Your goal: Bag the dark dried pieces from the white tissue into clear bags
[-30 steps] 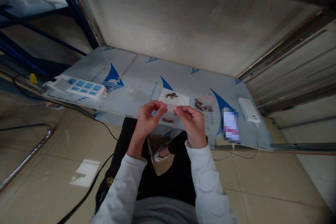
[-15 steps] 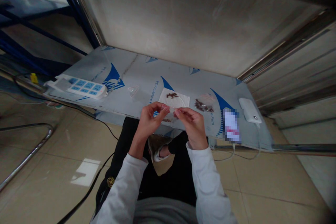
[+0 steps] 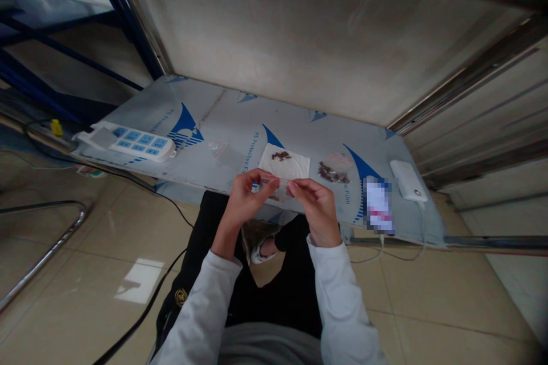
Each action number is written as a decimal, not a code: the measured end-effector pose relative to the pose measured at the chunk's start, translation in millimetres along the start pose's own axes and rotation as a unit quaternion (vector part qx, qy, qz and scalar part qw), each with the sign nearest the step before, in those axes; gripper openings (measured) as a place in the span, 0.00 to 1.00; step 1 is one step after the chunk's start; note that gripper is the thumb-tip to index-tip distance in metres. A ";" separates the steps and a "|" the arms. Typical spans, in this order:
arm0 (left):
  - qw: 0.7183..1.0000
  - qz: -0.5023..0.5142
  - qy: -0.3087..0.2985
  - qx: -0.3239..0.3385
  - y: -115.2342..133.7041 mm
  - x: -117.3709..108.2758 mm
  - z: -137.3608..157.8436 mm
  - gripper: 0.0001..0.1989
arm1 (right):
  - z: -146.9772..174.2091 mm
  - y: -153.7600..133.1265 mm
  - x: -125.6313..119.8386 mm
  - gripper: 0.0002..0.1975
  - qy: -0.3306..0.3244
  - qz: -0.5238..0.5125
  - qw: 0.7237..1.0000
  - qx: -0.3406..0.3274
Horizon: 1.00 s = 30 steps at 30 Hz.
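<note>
Between my two hands hangs a small clear plastic bag (image 3: 279,194) with a few brown pieces in its lower part. My left hand (image 3: 250,197) pinches its top edge from the left, thumb against fingers. On the other side my right hand (image 3: 314,202) pinches the same edge. Just beyond my fingers lies a white paper sheet (image 3: 295,166), with several small brown pieces (image 3: 281,155) on it. To its right rests a larger clear bag (image 3: 333,172) of similar brown pieces. What exactly the pieces are, I cannot tell.
Some clear plastic (image 3: 218,149) lies on the film-covered table (image 3: 235,120), left of the paper. A white power strip (image 3: 141,141) occupies the left end. On the right are a blurred-out phone (image 3: 379,205) and a white box-shaped device (image 3: 407,181), both with cables.
Both hands have shifted very slightly to the right, and the gap between their fingertips looks a little wider. The small bag stays pinched between them; the things on the table have not moved.
</note>
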<state>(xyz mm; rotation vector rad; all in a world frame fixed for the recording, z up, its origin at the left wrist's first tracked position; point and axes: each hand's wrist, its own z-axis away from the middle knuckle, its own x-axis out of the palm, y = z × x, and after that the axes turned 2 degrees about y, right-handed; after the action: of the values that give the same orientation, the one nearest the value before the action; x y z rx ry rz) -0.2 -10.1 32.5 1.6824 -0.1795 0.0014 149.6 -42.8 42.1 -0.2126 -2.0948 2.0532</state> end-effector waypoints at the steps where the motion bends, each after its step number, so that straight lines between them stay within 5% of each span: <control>1: 1.000 0.010 -0.009 -0.013 0.2 -0.1 0.2 0.09 | 0.2 -0.4 -0.6 0.09 -0.002 0.005 1.000 -0.002; 13: 0.998 -0.023 -0.034 0.043 -3.0 0.7 0.2 0.06 | -0.1 3.1 1.2 0.11 -0.018 0.015 1.000 0.001; 30: 0.999 0.014 -0.043 -0.020 -4.4 1.9 -0.9 0.10 | 4.5 1.7 -4.3 0.11 -0.007 0.031 0.999 -0.002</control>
<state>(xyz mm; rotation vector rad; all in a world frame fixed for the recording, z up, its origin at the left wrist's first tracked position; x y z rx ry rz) 2.3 -8.9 28.4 1.6415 -0.2661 -0.0529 152.6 -48.1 40.1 -0.2694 -2.1266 2.0913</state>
